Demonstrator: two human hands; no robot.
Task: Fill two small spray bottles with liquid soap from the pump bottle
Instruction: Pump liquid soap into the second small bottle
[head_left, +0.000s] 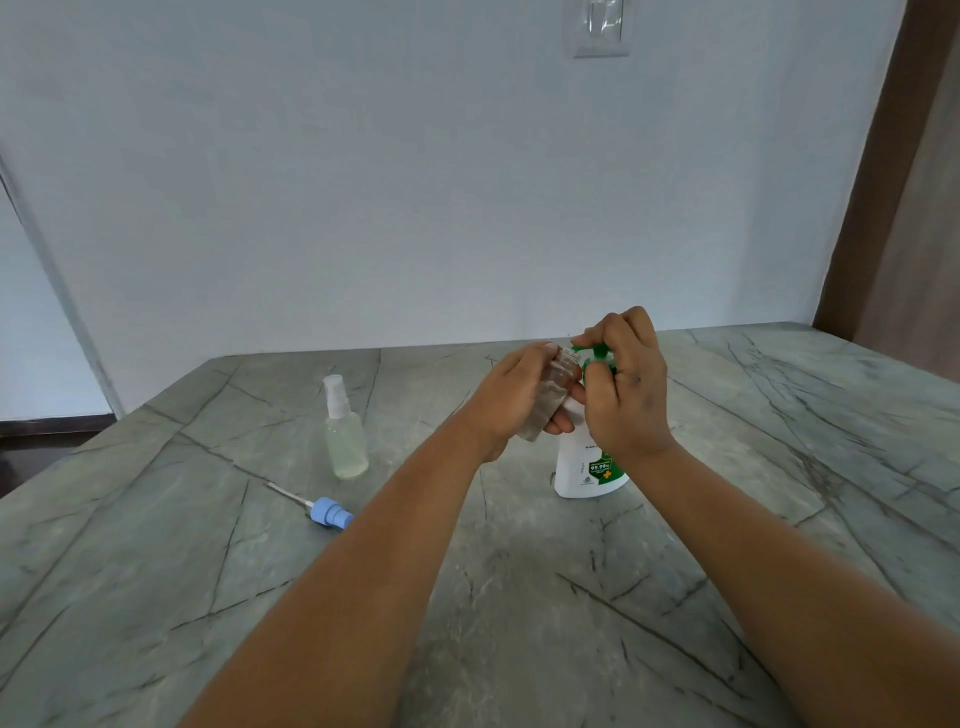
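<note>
The left hand (511, 402) is wrapping around a small clear plastic spray bottle with no top on it (549, 397), and its fingers are closing snugly on the sides. The right hand (626, 387) is curling over the green pump head (597, 354) of the white soap pump bottle with a green label (584, 467), with fingers pressing on top of it. Both hands are working just right of the middle of the frame.

The open bottle is leaning, with its mouth pointing up and to the right, toward the green spout. The mouth is sitting just beside the spout tip, maybe touching it; I cannot tell for sure. I think the soap needs the spout right above the hole, so this tiny gap is what matters most. The left hand is the one lining it up.

The pump bottle is standing upright on the grey stone table with dark cracks (208, 571). Left of the middle, a second clear spray bottle with a white sprayer top (345, 431) is standing with pale liquid inside. Below it, a light blue sprayer top with a thin tube (324, 512) is lying flat.
</note>
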